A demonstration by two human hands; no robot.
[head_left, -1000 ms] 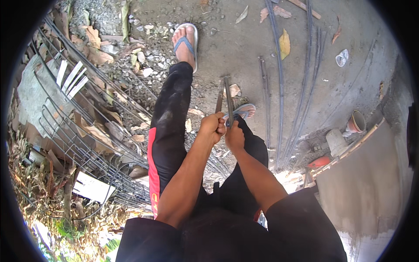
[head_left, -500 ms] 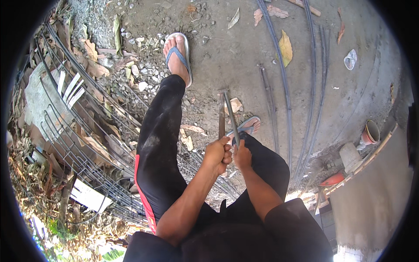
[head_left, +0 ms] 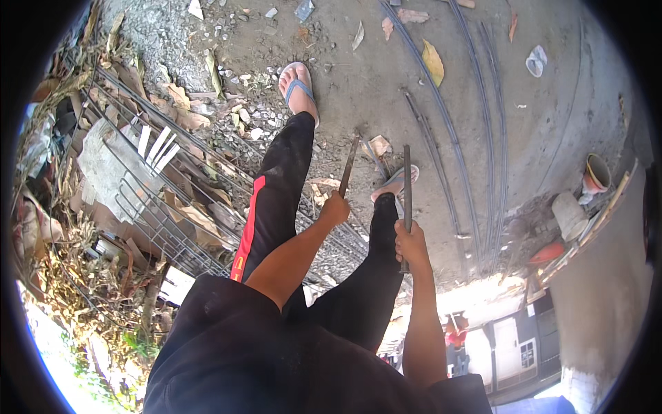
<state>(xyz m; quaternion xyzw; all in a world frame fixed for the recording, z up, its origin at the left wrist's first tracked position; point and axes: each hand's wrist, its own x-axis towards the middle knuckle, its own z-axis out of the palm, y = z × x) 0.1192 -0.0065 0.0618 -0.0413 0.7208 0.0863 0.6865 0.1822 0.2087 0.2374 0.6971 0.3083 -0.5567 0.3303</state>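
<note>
My left hand (head_left: 335, 209) is closed around the lower part of a narrow brownish bar (head_left: 350, 164), which points up and slightly right over the dirt. To its right, my right hand (head_left: 412, 243) grips a straight grey metal rod (head_left: 407, 176) held nearly upright in the picture. The rod's lower end, a little wider, sticks out below my fist. Bar and rod are apart, and neither touches the other. The kind of tool, if either is one, cannot be made out. Beyond them lies a dry leaf (head_left: 378, 145) near my right sandal (head_left: 405, 178).
Long dark steel bars (head_left: 452, 141) lie on the ground at right. A heap of bent rods (head_left: 162, 234), dry leaves and scraps fills the left side. Gravel (head_left: 238, 114) surrounds my left sandal (head_left: 301, 88). A bucket (head_left: 597, 174) stands by a wall at far right.
My hands, close together before with the bar and rod meeting at their far ends, have moved apart. The right hand with the rod has shifted right, and the view has tilted.
</note>
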